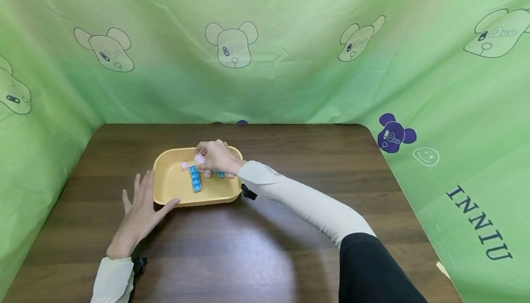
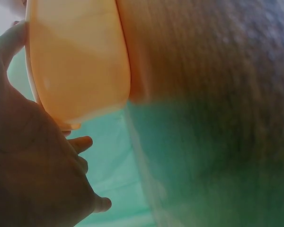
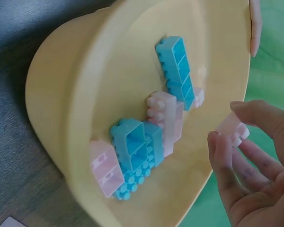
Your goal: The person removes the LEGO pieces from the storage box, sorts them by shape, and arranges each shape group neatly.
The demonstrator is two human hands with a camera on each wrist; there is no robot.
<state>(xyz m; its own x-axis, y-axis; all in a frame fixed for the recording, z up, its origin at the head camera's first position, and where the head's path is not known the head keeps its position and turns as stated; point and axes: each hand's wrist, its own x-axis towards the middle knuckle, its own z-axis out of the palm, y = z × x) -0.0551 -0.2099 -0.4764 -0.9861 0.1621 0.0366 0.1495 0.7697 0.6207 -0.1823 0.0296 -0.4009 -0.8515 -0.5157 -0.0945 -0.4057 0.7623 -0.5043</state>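
Observation:
Over the yellow tray (image 1: 174,185), my right hand (image 1: 219,156) pinches a pink building brick (image 3: 231,126) between thumb and fingertips. My left hand (image 1: 142,206) lies with spread, straight fingers against the tray's left end, the thumb at its front rim. In the tray, a long blue brick (image 3: 176,71) lies near a small pink brick (image 3: 199,97). Towards the other end, pink bricks (image 3: 163,120) and blue bricks (image 3: 132,146) lie close together, with another pink brick (image 3: 106,168) at the tray wall. In the head view my right hand partly hides this group.
The tray stands on a brown wooden table (image 1: 314,155). A green curtain (image 1: 290,63) printed with bear heads hangs behind and along both sides. A small pale object (image 1: 442,269) lies at the table's right edge.

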